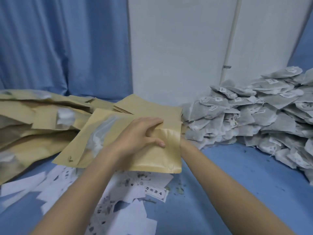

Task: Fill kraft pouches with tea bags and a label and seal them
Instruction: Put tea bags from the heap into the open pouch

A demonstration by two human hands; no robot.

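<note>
Pouch (152, 160) mouth gripped by left hand (135, 134) fingers (155, 122).

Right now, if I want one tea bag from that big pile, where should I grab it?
Probably pinch a corner of a tea bag lying on top of the tea bag pile, coming from above. The top ones lie flat and free; lower ones are pinned under others.

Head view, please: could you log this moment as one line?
step: filling | left hand: holds tan kraft pouch mouth open | right hand: inside pouch, hidden | grey tea bag pile: right | white paper labels: below pouch
</note>
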